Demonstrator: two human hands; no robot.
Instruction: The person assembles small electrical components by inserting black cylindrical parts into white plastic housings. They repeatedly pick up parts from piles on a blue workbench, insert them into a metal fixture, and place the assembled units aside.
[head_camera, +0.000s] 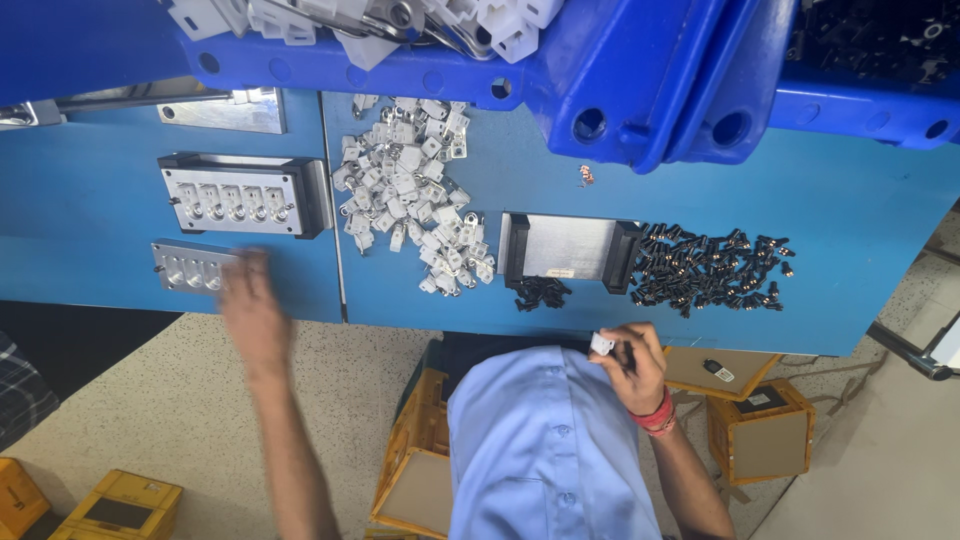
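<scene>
My left hand (250, 310) is blurred and stretched over the near edge of the blue table (130, 210), its fingers by a small metal block with round sockets (190, 268). Behind that block sits a larger metal fixture (235, 195) with a row of white parts in it. My right hand (632, 368), with a red band at the wrist, is held close to my light-blue shirt and pinches a small white plastic part (601, 344) together with a thin black piece (627, 354).
A heap of white plastic parts (410, 190) lies mid-table. A flat metal plate with black ends (570, 248) sits beside a pile of black parts (705, 268). Blue bins (640, 70) line the far side. Yellow-brown boxes (765, 435) stand on the floor.
</scene>
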